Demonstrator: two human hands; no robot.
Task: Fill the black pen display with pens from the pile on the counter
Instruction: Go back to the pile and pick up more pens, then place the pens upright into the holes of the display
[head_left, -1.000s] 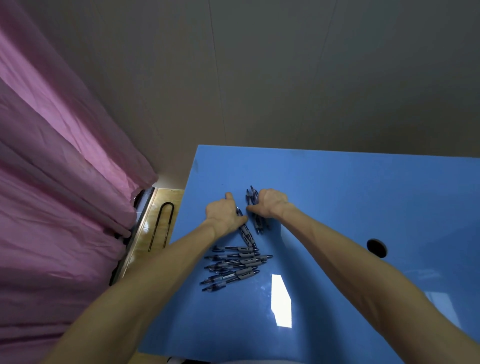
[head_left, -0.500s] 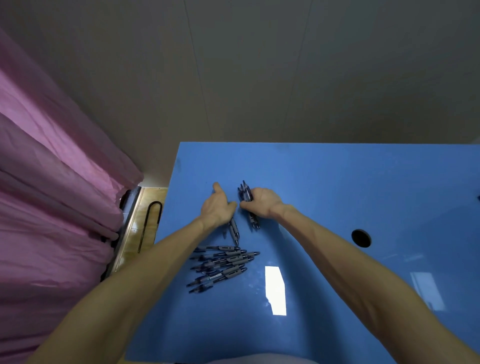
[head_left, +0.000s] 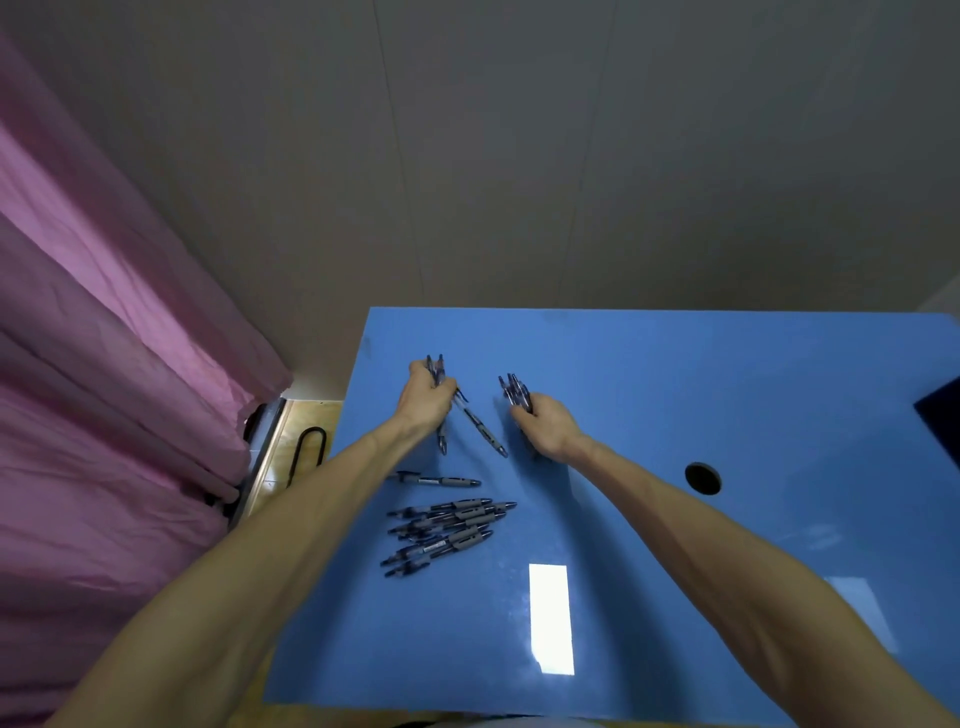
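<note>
A pile of dark pens with grey grips (head_left: 447, 530) lies on the blue counter (head_left: 675, 395), with one single pen (head_left: 439, 480) just above it. My left hand (head_left: 423, 402) grips a few pens whose tips stick up past the fingers. One more pen (head_left: 480, 428) slants down from that hand to the counter. My right hand (head_left: 543, 423) holds a bundle of pens (head_left: 514, 389) upright. A dark corner (head_left: 940, 410) shows at the right edge; I cannot tell whether it is the black display.
A round hole (head_left: 702, 478) is cut in the counter to the right of my right arm. A pink curtain (head_left: 104, 389) hangs at the left. A black U-shaped handle (head_left: 306, 452) sits on the floor strip beside the counter. A grey wall rises behind.
My hands have moved apart, each lifting a bundle of pens. The left hand, earlier flat against the counter, now grips pens. The view has tilted up a little.
</note>
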